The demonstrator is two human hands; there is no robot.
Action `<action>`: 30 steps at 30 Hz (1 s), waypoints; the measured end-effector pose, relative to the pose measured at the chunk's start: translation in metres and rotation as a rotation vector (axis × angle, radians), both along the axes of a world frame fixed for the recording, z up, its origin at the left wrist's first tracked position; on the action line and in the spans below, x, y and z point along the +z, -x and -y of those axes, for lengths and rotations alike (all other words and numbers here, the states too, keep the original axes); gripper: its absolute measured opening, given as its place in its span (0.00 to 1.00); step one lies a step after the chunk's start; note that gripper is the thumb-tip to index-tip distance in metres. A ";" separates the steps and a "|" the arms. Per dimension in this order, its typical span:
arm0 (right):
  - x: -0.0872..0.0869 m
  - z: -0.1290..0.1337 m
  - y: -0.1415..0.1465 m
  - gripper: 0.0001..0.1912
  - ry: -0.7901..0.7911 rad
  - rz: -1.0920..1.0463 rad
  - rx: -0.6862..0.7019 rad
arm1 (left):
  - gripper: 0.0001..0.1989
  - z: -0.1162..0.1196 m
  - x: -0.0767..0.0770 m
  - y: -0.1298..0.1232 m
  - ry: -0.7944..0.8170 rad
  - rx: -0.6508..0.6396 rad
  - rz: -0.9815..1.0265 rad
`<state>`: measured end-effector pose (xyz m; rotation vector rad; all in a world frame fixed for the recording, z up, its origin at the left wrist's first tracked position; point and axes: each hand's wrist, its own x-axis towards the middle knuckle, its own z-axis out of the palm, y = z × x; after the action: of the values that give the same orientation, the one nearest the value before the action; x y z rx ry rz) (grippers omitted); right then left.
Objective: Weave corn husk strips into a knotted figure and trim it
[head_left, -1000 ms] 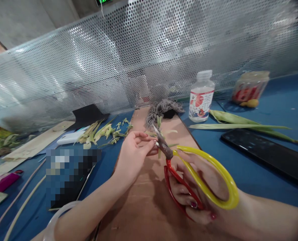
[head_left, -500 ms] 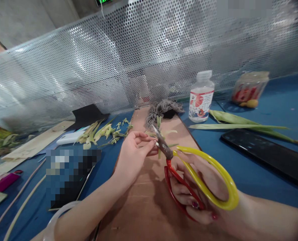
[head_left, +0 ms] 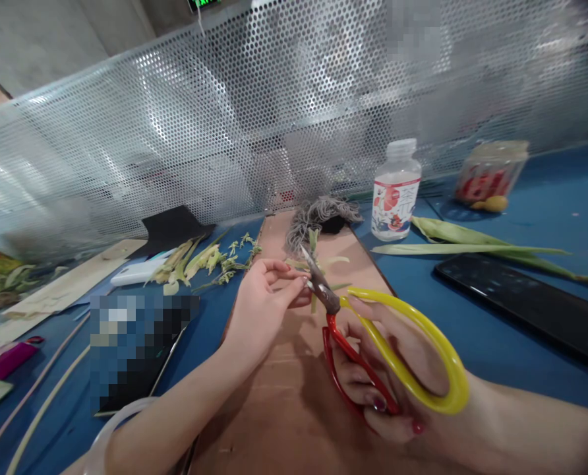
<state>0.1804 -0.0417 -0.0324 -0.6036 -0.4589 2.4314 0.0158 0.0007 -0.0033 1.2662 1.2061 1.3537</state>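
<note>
My right hand is wrapped round the handles of a pair of scissors, one loop yellow and one red. The dark metal blades point up and away, close together at the tip. My left hand is closed in a pinch right beside the blades. What its fingertips hold is too small to make out. Beyond the blades, a pale green plant strip and thin cut slivers lie on a brown board. A tangle of grey yarn with a black patch sits at the board's far end.
Wilted stems and leaves lie left of the board, near a mosaic-blurred dark object. To the right are a labelled bottle, a jar, long green leaves and a black phone. A perforated metal screen stands behind.
Both hands and the scissors keep nearly the same place. The red handle and my right fingers have shifted very slightly left; the view has moved a little too.
</note>
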 end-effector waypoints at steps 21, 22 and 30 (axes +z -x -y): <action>-0.001 0.000 -0.001 0.20 -0.042 0.025 0.024 | 0.18 0.001 0.001 -0.002 -0.008 0.029 0.020; -0.001 0.000 0.000 0.20 -0.054 0.034 0.028 | 0.18 0.001 0.000 -0.002 -0.014 0.035 0.027; -0.009 -0.004 0.001 0.21 -0.068 0.015 0.071 | 0.19 0.003 -0.001 -0.002 -0.027 0.059 0.028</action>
<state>0.1799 -0.0377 -0.0414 -0.5854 -0.5759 2.4692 0.0175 -0.0024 -0.0044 1.2352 1.2184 1.4302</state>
